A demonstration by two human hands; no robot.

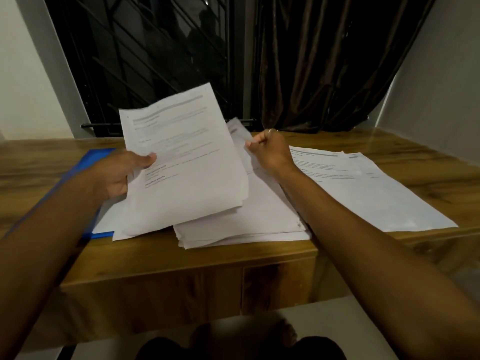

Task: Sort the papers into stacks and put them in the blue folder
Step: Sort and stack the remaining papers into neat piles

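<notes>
My left hand (122,175) grips a bundle of printed white sheets (187,162), tilted up above the table with the thumb on the top page. Under it lies a thick pile of papers (246,224) at the table's front middle. My right hand (270,150) pinches the edge of a sheet (237,131) sticking up from that pile, behind the bundle. A smaller stack of printed pages (368,188) lies flat to the right. The blue folder (96,157) lies at the left, mostly hidden by my left arm and the papers.
The wooden table (181,253) has its front edge close to me, with a drawer front below. Behind it are a dark barred window (145,61) and a dark curtain (324,63). White walls (441,87) close in both sides.
</notes>
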